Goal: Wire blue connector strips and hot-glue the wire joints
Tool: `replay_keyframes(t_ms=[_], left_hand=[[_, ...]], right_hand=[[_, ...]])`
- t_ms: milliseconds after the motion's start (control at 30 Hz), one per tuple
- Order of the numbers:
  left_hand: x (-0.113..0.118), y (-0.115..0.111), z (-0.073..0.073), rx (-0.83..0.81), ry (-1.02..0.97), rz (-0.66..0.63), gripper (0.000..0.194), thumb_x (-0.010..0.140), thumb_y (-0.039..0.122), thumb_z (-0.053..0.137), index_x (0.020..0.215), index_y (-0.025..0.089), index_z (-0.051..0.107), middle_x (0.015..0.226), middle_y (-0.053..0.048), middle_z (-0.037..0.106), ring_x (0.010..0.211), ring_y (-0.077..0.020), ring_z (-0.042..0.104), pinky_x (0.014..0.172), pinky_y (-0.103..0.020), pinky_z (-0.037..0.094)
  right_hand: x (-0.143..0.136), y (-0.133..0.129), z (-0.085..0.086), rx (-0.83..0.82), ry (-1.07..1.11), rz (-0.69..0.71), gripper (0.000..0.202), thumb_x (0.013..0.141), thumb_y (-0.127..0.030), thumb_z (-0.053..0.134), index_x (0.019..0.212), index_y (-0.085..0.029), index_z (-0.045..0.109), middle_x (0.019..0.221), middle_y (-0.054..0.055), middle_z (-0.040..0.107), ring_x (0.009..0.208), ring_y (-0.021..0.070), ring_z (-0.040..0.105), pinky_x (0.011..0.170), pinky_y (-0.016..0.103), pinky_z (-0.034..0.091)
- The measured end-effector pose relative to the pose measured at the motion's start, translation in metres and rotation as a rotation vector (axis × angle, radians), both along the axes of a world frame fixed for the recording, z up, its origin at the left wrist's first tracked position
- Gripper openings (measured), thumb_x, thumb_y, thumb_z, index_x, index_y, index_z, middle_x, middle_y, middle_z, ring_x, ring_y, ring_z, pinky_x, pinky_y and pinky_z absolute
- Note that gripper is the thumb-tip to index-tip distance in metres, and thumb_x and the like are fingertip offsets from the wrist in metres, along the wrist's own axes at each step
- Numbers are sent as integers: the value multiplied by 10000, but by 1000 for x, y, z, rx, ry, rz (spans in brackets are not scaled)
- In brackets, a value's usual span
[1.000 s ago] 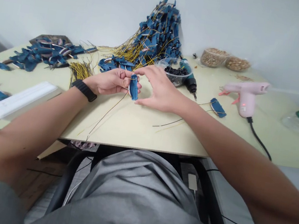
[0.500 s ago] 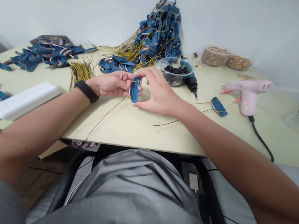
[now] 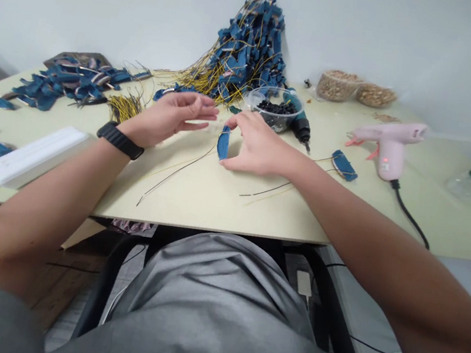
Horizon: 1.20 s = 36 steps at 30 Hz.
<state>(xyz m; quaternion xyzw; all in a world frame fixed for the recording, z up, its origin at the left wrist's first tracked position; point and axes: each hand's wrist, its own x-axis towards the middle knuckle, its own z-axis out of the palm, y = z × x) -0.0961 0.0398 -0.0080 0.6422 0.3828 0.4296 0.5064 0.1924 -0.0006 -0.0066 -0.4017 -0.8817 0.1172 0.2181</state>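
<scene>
Between the thumb and fingertips of my right hand [image 3: 252,143] is a small blue curved part [image 3: 223,143], held on its edge. A thin black wire [image 3: 178,170] and a yellow wire trail from it toward the lower left, over the table. My left hand [image 3: 173,116], with a black band on its wrist, hovers left of the part with its fingers spread and holds nothing. Another blue part [image 3: 344,166] with a black and a yellow wire lies on the table beyond my right forearm.
A tall heap of wired blue parts [image 3: 253,48] leans on the wall. In front stand a clear tub [image 3: 275,111] of small black pieces and a power driver [image 3: 301,128]. A pink glue gun [image 3: 390,144] is at right. A white box [image 3: 37,156] and loose blue parts [image 3: 72,79] lie left.
My left hand has let go of the blue part and drawn back to the left. My right hand now holds the part alone, slightly further right.
</scene>
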Motion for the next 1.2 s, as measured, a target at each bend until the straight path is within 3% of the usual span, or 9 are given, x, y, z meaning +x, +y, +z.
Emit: replay_keyframes(t_ms=[100,200,333,467,667,833,967,1100,1200], left_hand=[[-9,-4,14,220,139,279,332,1096,398,1006,1319,197,864,1287,-114,947,1293,-272,863,1168,-419,667],[-25,-1,24,375,346,399,356,1009,369,1006,1303,193,910,1242,-66,951,1187,-247,804,1139,-400,594],[-53,10,32,443,706,373,135,897,375,956,944,249,942,935,10,875,999,-210,668,1071,-365,513],[-71,24,32,331,883,250,116,843,186,952,889,293,953,786,54,793,882,-199,576,1077,-331,453],[-73,35,21,195,893,118,169,770,206,1060,858,297,948,795,58,778,904,-206,558,1097,-314,409],[-67,35,13,219,895,123,81,797,221,917,753,282,887,814,-20,779,1019,-272,698,1103,-341,453],[-56,27,14,282,985,166,81,803,200,788,757,267,790,864,-25,771,937,-238,611,1105,-376,491],[-48,14,21,379,702,283,124,773,202,748,822,293,679,869,12,776,1004,-231,581,1132,-393,465],[-43,0,36,300,368,250,131,902,347,801,1012,306,744,888,34,823,1297,-249,624,1258,-391,421]], right_hand=[[3,1,1,-28,-46,-17,782,773,-329,1024,1497,-233,747,1622,212,701,1612,541,603,1441,719,513],[6,3,1,-69,-86,-3,763,750,-371,1007,1459,-233,762,1617,222,713,1605,559,604,1423,745,530],[8,4,0,-102,-133,7,724,741,-437,963,1411,-258,757,1615,213,724,1616,574,594,1401,779,555],[7,4,2,-115,-166,-6,708,755,-498,968,1391,-269,759,1617,213,719,1618,582,597,1400,800,559],[7,4,3,-126,-197,4,759,810,-582,970,1458,-250,755,1674,234,694,1657,590,578,1407,812,546],[9,5,5,-149,-186,16,843,795,-636,1005,1505,-243,773,1695,239,684,1682,594,562,1433,813,522],[12,4,8,-167,-140,22,863,753,-632,1059,1492,-274,792,1679,216,700,1675,591,566,1433,819,521],[14,2,13,-181,-129,13,916,787,-674,1035,1568,-271,780,1723,211,695,1675,586,570,1420,815,529],[15,0,18,-182,-135,-4,964,809,-661,1011,1644,-253,757,1759,216,688,1667,587,580,1413,804,535]])
